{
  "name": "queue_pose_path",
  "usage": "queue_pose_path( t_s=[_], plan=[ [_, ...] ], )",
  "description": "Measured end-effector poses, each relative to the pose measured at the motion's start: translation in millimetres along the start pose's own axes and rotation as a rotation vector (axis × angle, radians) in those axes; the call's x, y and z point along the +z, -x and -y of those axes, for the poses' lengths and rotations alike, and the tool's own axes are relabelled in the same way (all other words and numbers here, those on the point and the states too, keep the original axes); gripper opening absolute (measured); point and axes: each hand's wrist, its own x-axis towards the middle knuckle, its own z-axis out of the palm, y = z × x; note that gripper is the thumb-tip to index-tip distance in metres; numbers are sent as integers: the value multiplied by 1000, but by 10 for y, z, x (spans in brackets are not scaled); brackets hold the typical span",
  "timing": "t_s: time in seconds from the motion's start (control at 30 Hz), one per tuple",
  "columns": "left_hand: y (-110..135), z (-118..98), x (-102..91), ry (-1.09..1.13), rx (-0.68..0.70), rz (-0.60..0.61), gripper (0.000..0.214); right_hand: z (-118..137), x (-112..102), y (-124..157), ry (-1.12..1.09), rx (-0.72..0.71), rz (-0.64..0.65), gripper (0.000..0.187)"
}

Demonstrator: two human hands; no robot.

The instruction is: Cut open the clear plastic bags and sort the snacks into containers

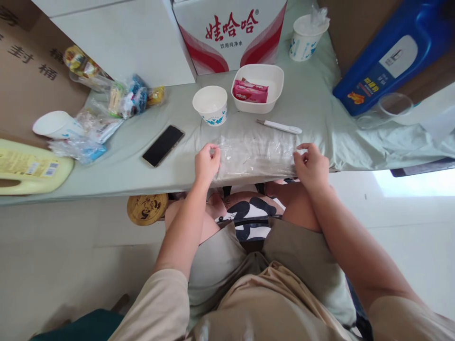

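Observation:
A clear plastic sheet or bag (258,155) lies spread near the front edge of the cloth-covered table (131,177). At its left end, my left hand (208,163) pinches the film between thumb and fingers. The opposite end is pinched in my right hand (312,163). Just beyond the plastic lies a white-handled knife-like tool (282,127). Behind it stands a white square bowl (275,97) holding red nabati wafer packs (250,92). A paper cup (210,105) with blue print stands left of the bowl.
A phone (163,146) lies left of the cup. Wrapped snacks (133,97), a tipped paper cup (59,125) and a yellow jug (31,168) are farther left. At the back is a red-and-white carton (231,40); rightward stand another cup (305,40) and a blue bottle (386,57).

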Motion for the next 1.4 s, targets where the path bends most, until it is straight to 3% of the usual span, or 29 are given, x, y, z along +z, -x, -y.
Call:
queue_pose_path(
  t_s=[0.17,0.33,0.5,0.63,0.7,0.77,0.9,1.0,1.07,1.13,1.17,1.23,1.3,1.4],
  plan=[
    [-98,33,71,-12,112,-87,11,43,16,5,168,31,39,32],
    [-155,59,130,147,206,-7,37,72,4,9,212,51,73,33],
    [-169,94,146,-138,232,-79,43,56,28,5,234,44,79,38],
    [-211,124,182,-274,315,-163,50,30,46,66,230,-77,-11,52],
    [-233,128,193,-269,336,-123,52,8,23,148,240,-199,-28,56],
    [-243,121,191,-231,337,-34,52,-14,-31,255,268,-309,43,58],
    [-226,91,171,-65,358,150,55,22,-170,363,140,-489,381,51],
    [-212,69,174,90,397,279,56,194,-160,182,-15,-515,332,44],
    [-221,65,177,169,400,341,55,359,-55,-47,-56,-497,314,55],
    [-253,70,156,257,377,375,51,516,104,-290,-89,-438,464,69],
    [-278,75,131,313,354,375,50,582,189,-393,-97,-394,582,64],
    [-346,88,54,440,289,331,48,680,350,-529,-149,-314,839,36],
    [-417,92,-32,549,216,244,46,741,484,-561,-331,-207,974,20],
    [-474,63,-77,611,148,202,44,805,619,-486,-657,-36,859,30]
  ],
)
